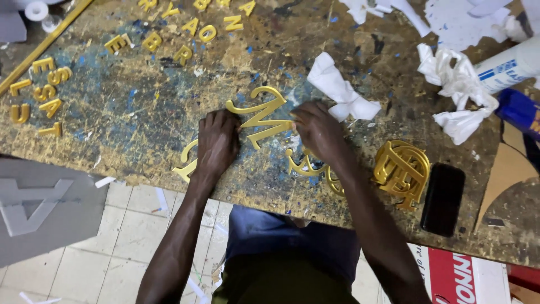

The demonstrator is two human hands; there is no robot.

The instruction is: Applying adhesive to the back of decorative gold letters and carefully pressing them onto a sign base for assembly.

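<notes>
Even, bright overhead light, soft shadows, slight blur at the edges.

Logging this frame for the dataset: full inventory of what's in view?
large script letter: one, gold, table centre, under both hands
small letters: many, gold, top left
round emblem: one, gold, near edge, right
phone: one, black, beside emblem
crumpled paper: several, white, centre to top right
tube: one, white, right edge
worktable: one, paint-spattered
left hand: on letter's left end
right hand: on letter's right side
</notes>
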